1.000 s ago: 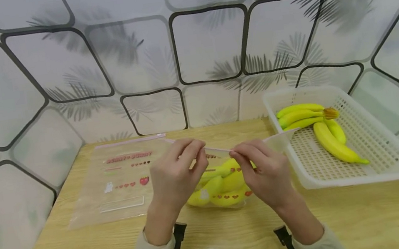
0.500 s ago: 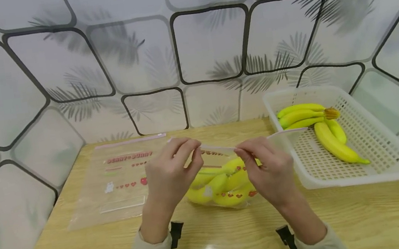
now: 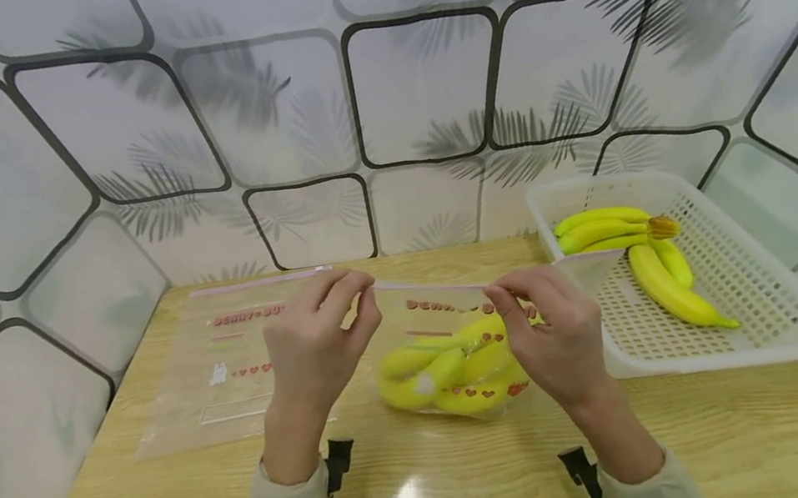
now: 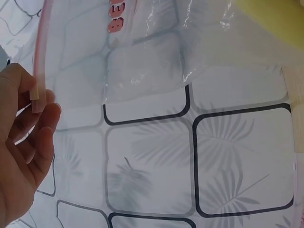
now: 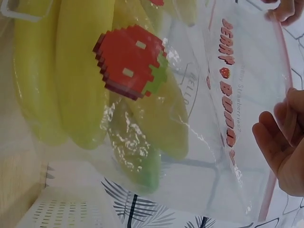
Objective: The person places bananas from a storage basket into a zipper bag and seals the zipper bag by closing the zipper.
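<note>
A clear zip bag with a pink top strip and red print holds several yellow bananas. My left hand pinches the left end of that strip between thumb and fingers; the left wrist view shows the strip's end at the fingertips. Farther along the same strip, my right hand pinches it, and the strip runs on past that hand to the right. Between the hands the top edge is stretched nearly straight. In the right wrist view the bananas lie below a printed strawberry.
A second zip bag, flat and without bananas, lies on the wooden table at left, partly behind my left hand. At right stands a white perforated basket with more bananas. A patterned backdrop rises behind the table.
My hands have drawn apart, the left one moving left and slightly up to the strip's end, the right one a little right. The bag has shifted right and its top edge straightened.
</note>
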The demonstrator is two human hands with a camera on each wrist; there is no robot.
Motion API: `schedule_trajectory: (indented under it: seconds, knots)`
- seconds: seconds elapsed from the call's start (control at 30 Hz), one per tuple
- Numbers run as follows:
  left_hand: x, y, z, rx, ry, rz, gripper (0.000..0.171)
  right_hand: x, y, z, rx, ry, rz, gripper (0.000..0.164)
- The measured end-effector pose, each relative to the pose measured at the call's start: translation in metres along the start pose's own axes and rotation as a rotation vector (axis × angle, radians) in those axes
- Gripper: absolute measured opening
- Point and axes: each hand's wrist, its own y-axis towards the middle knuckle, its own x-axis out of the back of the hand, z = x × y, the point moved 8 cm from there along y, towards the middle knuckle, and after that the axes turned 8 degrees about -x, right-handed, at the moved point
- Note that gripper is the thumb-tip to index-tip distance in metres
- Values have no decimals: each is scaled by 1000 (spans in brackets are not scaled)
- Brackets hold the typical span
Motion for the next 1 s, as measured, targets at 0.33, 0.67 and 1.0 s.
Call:
schedule_trajectory:
  seconds: [0.33, 0.67, 1.0]
  knots:
    - [-7, -9, 16, 66, -161, -14, 23, 0, 0, 2, 27, 67, -3, 29]
    - [-55, -50, 47, 385, -567, 381, 17, 6, 2, -5, -25, 150, -51, 35]
    - [-55, -59, 56, 506, -757, 370, 7, 18, -11, -74, -719, 177, -118, 69]
